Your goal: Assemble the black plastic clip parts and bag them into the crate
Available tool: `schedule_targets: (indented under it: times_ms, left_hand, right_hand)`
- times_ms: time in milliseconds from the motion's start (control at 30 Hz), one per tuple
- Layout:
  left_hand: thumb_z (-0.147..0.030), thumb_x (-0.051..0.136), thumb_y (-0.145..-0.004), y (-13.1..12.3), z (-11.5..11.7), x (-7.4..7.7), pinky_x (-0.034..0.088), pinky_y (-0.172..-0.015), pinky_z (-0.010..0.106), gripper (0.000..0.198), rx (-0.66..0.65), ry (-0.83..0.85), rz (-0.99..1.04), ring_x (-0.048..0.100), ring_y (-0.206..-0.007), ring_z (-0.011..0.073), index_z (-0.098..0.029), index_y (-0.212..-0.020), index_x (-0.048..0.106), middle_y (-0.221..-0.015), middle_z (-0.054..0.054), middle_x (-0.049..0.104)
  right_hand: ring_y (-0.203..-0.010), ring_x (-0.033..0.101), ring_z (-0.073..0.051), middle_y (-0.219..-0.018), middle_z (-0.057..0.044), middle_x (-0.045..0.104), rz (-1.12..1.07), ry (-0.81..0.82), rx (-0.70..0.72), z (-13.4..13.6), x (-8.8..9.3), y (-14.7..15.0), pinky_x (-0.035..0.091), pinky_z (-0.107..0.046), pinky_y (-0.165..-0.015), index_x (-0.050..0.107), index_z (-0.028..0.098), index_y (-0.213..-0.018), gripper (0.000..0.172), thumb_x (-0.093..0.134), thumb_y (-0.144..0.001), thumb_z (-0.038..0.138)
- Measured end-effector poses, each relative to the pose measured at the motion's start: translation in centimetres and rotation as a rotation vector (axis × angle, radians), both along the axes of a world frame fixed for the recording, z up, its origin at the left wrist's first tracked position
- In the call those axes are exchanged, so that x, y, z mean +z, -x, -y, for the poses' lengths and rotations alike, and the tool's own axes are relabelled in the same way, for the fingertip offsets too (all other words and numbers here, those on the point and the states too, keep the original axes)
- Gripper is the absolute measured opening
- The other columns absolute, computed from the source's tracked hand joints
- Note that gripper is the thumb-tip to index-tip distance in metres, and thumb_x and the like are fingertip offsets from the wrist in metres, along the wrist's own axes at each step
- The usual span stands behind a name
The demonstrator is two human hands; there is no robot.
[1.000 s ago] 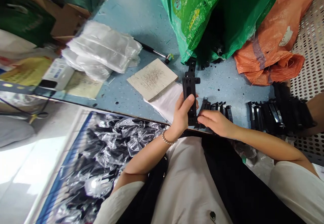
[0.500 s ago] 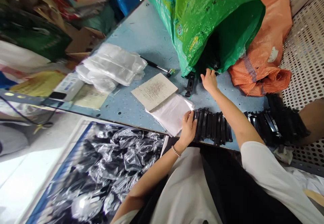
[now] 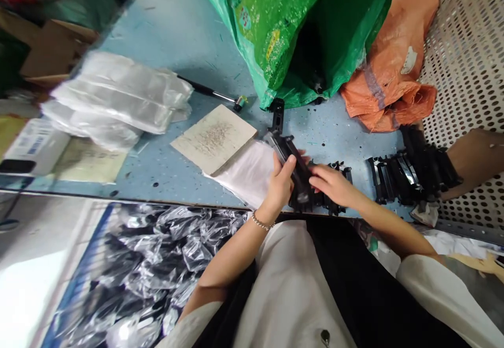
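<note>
This is a cramped packing workshop. A scuffed, paint-flecked blue workbench (image 3: pixel 189 38) carries rows of black plastic parts (image 3: pixel 401 180) and a stack of clear plastic bags (image 3: pixel 118 101). A green woven sack (image 3: pixel 252 28) and an orange woven sack (image 3: pixel 388 70) slump against a perforated metal sheet (image 3: pixel 468 75), and a blue-edged bin (image 3: pixel 84 285) below overflows with bagged black parts (image 3: pixel 157 253).

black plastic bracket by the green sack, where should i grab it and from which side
Probably pinch the black plastic bracket across its narrow middle, coming from the near side over the blue tabletop. It lies lengthwise with its far end at the lip of the green woven sack, so the near end is more open.
</note>
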State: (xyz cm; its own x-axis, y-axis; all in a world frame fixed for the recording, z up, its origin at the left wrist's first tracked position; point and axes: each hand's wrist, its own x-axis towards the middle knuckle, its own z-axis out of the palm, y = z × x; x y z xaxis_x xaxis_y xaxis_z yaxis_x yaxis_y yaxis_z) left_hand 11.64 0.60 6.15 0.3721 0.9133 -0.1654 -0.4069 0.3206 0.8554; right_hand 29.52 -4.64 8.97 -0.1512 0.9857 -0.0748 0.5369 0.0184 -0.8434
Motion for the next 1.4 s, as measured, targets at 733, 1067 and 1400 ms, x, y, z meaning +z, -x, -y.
schedule_targets:
  times_ms: [733, 1067, 1400]
  left_hand:
    - [-0.05, 0.054, -0.099, 3.2, 1.1, 1.3, 0.049, -0.047, 0.022, 0.039, -0.009, 0.041, -0.235, 0.061, -0.056, 0.0128, -0.023, -0.128, 0.055, -0.071, -0.002, 0.062]
    - [-0.052, 0.06, -0.095, 4.5, 2.4, -2.8, 0.053, -0.051, 0.025, 0.051, -0.079, 0.2, -0.349, 0.061, -0.056, 0.0134, -0.023, -0.136, 0.05, -0.073, -0.002, 0.061]
    - [-0.064, 0.063, -0.089, 2.2, 3.4, -4.6, 0.061, -0.064, 0.03, 0.052, -0.005, 0.406, -0.174, 0.072, -0.071, 0.0199, -0.019, -0.115, 0.063, -0.079, 0.002, 0.071]
  right_hand:
    - [-0.077, 0.055, -0.02, -0.081, -0.008, 0.066, 0.553, -0.487, 0.384, 2.6, -1.4, 5.7, 0.037, -0.033, -0.067, 0.064, 0.018, -0.084, 0.039, 0.047, -0.105, 0.046]
    - [-0.135, 0.047, -0.041, -0.143, -0.025, 0.053, 0.782, -0.149, -0.23, 7.3, -2.6, 0.7, 0.044, -0.056, -0.104, 0.053, 0.012, -0.142, 0.058, 0.049, -0.101, 0.053]
    - [-0.152, 0.029, -0.043, -0.155, -0.018, 0.047, 0.747, -0.077, -0.259, 3.0, -4.3, -4.3, 0.026, -0.07, -0.119, 0.058, 0.017, -0.14, 0.045, 0.05, -0.099, 0.034]
